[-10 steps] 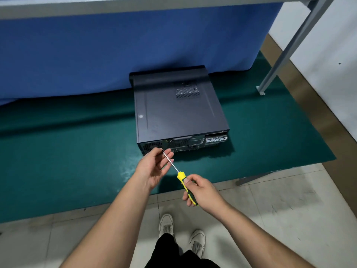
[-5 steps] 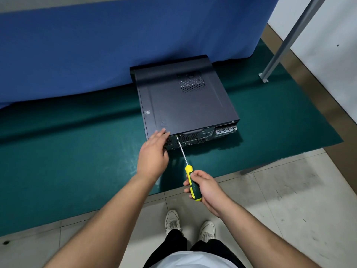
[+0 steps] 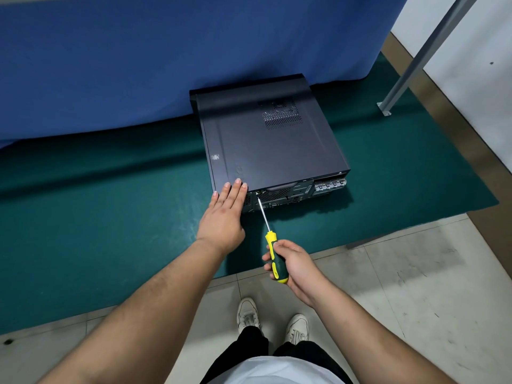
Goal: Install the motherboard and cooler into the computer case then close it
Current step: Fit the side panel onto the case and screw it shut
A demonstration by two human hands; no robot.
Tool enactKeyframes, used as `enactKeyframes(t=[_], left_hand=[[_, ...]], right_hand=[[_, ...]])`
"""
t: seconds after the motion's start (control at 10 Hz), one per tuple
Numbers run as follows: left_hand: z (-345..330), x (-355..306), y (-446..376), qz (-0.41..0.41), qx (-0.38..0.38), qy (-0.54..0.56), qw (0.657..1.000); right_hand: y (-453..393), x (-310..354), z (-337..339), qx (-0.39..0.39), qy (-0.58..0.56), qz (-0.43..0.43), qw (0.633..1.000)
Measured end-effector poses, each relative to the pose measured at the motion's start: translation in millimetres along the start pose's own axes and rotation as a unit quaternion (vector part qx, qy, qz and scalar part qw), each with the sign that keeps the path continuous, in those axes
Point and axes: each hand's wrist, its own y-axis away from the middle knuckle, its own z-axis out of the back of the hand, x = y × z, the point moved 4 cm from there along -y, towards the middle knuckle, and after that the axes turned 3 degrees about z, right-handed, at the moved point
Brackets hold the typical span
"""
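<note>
A dark computer case (image 3: 273, 142) is laid flat on a green mat (image 3: 97, 217), with its side panel on top and closed over it. The far end of the case is set close against a blue cloth (image 3: 166, 56) that hangs down behind it. A patch of vent holes (image 3: 281, 117) is seen in the panel toward the far right, and a small white sticker (image 3: 215, 157) near the left edge. The rear face, with its ports and slots, is turned toward the person.

The left hand (image 3: 223, 217) is held flat, fingers straight and pressed together, with the fingertips laid on the near left corner of the panel.

A screwdriver (image 3: 270, 239) with a yellow and green handle is gripped in the right hand (image 3: 292, 263), the fingers curled round the handle. The metal shaft is angled up and away, and its tip is set against the rear face of the case, just beside the left hand's fingers. Whether a screw is met by the tip cannot be told.

A grey metal leg (image 3: 415, 59) is bolted to the floor at the right, beyond the mat. Pale floor tiles (image 3: 401, 286) and two white shoes (image 3: 273, 320) are seen below.
</note>
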Motion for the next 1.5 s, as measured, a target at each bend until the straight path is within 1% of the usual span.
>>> enactKeyframes(t=[0.8,0.9,1.0,1.1,1.2,1.3,1.4,1.5], left_hand=[[-2.6,0.4,2.5,-0.006,-0.005,0.006,1.000],[-3.4,0.7,2.4,-0.005,-0.009,0.006,1.000],[-3.5,1.7,1.8,-0.007,-0.012,0.009,1.000],[-4.7,0.4,2.4,-0.006,-0.014,0.013,1.000],[-3.5,-0.2,0.7,-0.008,-0.009,0.012,1.000],[7.2,-1.8,0.0,0.002,-0.043,0.104,0.994],[16.5,-6.0,7.1,0.049,-0.160,0.236,0.957],[-0.8,-28.0,17.3,0.233,-0.108,0.484,0.837]], right_hand=[[-9.8,-7.8,-2.4,-0.018,-0.029,0.002,0.999],[-7.9,-7.0,-6.3,-0.008,-0.097,-0.033,0.995],[-6.0,-5.8,-10.4,-0.009,-0.147,-0.045,0.988],[-4.9,-8.1,-14.7,-0.019,-0.164,-0.052,0.985],[-2.4,-10.4,-18.3,0.002,-0.179,-0.092,0.980],[-0.8,-11.3,-22.4,0.032,-0.215,-0.127,0.968],[-1.0,-10.5,-25.3,0.040,-0.266,-0.141,0.953],[-2.5,-9.3,-28.5,0.035,-0.291,-0.171,0.941]])
